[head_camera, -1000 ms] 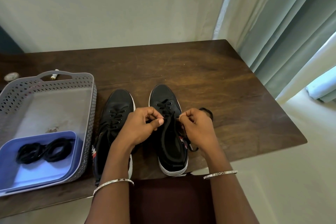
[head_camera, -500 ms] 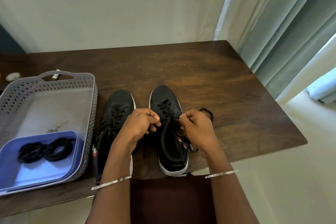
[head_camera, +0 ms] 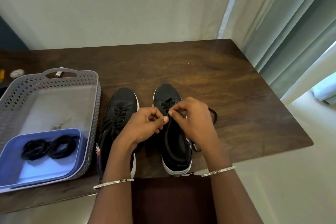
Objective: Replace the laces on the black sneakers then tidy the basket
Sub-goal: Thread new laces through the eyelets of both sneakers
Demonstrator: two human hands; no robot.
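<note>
We find the two black sneakers side by side on the dark wooden table [head_camera: 227, 82], near its front edge, long axes running from us toward the wall, toes away and heels at the near edge. The left sneaker [head_camera: 121, 112] leans its toe slightly rightward; the right sneaker [head_camera: 171, 138] lies nearly straight, its mouth open toward us. Both our hands meet over the right sneaker's upper eyelets: the left hand [head_camera: 143, 127] has its fingers curled with thumb and forefinger pinched together, and the right hand [head_camera: 193, 120] is curled the same way, each nipping the black lace [head_camera: 215, 115], a loop of which spills onto the table just right of that shoe. The hands hide the shoe's middle eyelets. Just left of the left sneaker stands the grey perforated basket [head_camera: 54, 81], holding a blue tray [head_camera: 45, 171] with coiled laces [head_camera: 49, 147] in it. A small white tube [head_camera: 59, 73] lies beyond the basket's handle, and a curtain [head_camera: 291, 23] hangs at the right.
</note>
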